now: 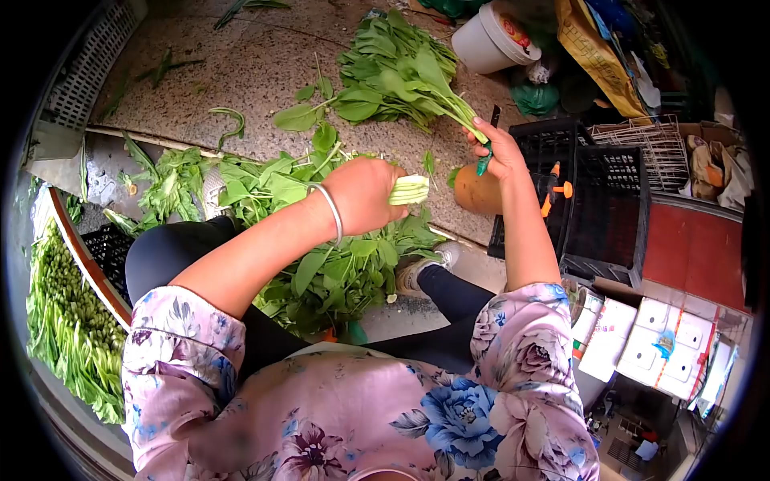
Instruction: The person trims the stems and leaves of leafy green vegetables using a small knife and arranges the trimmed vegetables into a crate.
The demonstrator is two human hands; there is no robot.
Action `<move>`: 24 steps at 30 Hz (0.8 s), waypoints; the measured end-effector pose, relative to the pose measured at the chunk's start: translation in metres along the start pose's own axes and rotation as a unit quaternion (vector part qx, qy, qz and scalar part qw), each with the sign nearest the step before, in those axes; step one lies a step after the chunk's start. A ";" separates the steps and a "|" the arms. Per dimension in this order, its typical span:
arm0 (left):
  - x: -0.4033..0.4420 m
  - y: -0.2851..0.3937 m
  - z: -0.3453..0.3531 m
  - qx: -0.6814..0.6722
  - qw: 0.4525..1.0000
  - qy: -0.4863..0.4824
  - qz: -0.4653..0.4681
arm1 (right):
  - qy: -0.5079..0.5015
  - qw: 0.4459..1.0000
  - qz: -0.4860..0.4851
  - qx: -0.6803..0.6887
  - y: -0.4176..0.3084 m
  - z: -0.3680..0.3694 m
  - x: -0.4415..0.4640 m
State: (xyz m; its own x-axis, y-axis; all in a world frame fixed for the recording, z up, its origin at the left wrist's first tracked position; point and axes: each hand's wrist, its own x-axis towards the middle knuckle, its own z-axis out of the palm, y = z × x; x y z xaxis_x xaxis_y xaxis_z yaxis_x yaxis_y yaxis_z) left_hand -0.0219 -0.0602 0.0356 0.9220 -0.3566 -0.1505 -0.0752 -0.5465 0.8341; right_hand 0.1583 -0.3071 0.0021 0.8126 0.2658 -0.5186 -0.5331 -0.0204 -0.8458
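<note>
My left hand (361,192), with a bangle at its wrist, is closed around a bundle of pale green stems (410,190), their cut ends pointing right. Ahead and to the right, my right hand (502,149) grips the stem end of some leafy greens (437,92), whose leaves rest against a larger green pile (385,60). A dark blade-like strip (495,115) and a dark green piece (484,160) also stick out from my right hand; whether they are one tool I cannot tell. Below my hands, a heap of leafy greens (345,268) lies between my legs.
Bundled greens (72,329) are stacked at the left. A white bucket (496,38) stands at the back. On the right are black crates (605,200), an orange-handled tool (555,190), a wire rack (646,152) and white boxes (666,345). Loose leaves lie on the speckled slab (265,60).
</note>
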 end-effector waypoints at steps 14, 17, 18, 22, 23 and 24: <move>0.001 -0.001 -0.032 0.080 0.987 0.139 -0.010 | -0.032 0.998 0.043 -0.023 -0.019 0.015 -0.116; 0.003 0.002 -0.039 0.070 0.979 0.193 0.010 | -0.039 0.986 0.046 -0.153 -0.009 0.038 -0.131; 0.004 0.001 -0.038 0.048 0.979 0.193 0.043 | -0.044 0.982 0.039 -0.178 -0.007 0.045 -0.135; 0.011 -0.001 -0.034 0.008 0.988 0.133 0.077 | -0.053 0.973 0.027 -0.225 0.016 0.063 -0.133; 0.012 -0.002 -0.032 -0.002 0.992 0.094 0.088 | -0.061 0.970 0.024 -0.235 0.023 0.066 -0.131; 0.013 -0.001 -0.029 0.033 0.997 0.047 0.050 | -0.056 0.970 0.030 -0.235 0.026 0.073 -0.132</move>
State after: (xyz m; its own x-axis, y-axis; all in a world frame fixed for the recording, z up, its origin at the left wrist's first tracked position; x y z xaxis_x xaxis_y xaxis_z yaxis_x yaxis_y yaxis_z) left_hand 0.0012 -0.0421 0.0480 0.9399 -0.3410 -0.0150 -0.1908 -0.5614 0.8053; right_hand 0.0201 -0.2721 0.0577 0.7382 0.3534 -0.5746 -0.3911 -0.4698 -0.7914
